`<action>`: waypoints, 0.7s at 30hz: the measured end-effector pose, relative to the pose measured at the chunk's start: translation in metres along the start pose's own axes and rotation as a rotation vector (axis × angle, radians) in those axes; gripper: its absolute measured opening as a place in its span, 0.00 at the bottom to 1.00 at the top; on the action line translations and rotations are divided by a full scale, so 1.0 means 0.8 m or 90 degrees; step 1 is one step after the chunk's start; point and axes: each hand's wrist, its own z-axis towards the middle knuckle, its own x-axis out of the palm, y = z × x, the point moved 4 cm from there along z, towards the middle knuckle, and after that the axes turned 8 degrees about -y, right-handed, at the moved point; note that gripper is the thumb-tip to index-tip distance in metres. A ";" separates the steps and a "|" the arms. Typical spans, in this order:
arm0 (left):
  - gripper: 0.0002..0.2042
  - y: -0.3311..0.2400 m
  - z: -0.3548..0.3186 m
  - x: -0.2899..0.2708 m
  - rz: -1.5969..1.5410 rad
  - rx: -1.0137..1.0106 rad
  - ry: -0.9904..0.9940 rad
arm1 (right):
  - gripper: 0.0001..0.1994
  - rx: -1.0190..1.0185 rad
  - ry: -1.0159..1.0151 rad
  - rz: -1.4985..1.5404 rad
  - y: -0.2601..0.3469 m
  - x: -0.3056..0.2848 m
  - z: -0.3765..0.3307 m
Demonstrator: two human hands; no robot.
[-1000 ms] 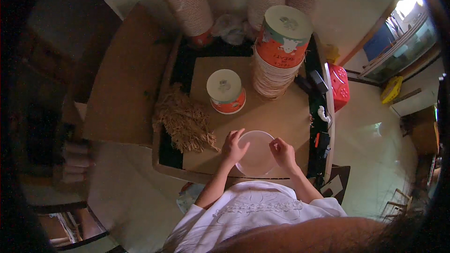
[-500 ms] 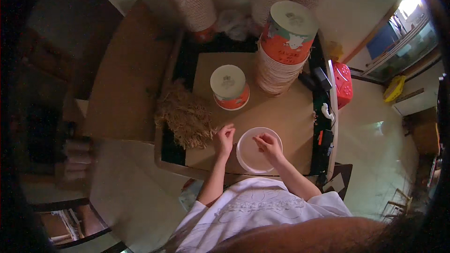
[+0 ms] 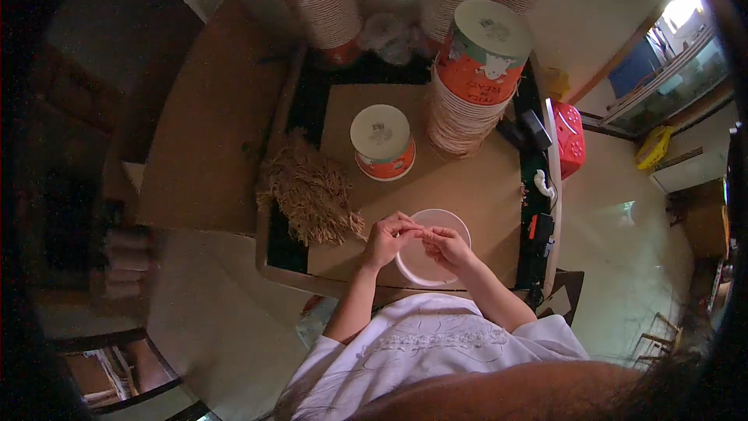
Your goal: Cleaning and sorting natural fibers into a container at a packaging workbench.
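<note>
Over a round white tub [image 3: 425, 271] near the front edge of the table, my two hands meet at the fingertips. My left hand [image 3: 385, 242] is closed in a pinch at the tub's left rim. Closed as well, my right hand [image 3: 448, 250] pinches above the tub's right half. Whatever lies between the fingers is too small to make out. Left of my left hand rests a bundle of frayed brown cords [image 3: 312, 196]. Beyond it, an orange and white paper bucket [image 3: 380, 140] stands upside down.
A tall stack of nested paper buckets [image 3: 474, 101] rises at the back right. More stacks [image 3: 321, 8] line the wall. Black devices [image 3: 536, 131] and cables lie along the right edge. A red plastic stool [image 3: 570, 140] stands beside the table.
My left hand has moved right, from beside the cords to my right hand, and their fingertips now meet. My right hand has stayed almost in place above the tub.
</note>
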 end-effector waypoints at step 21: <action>0.04 0.027 0.030 0.010 0.234 0.101 -0.131 | 0.06 -0.150 -0.238 -0.048 -0.026 -0.025 0.045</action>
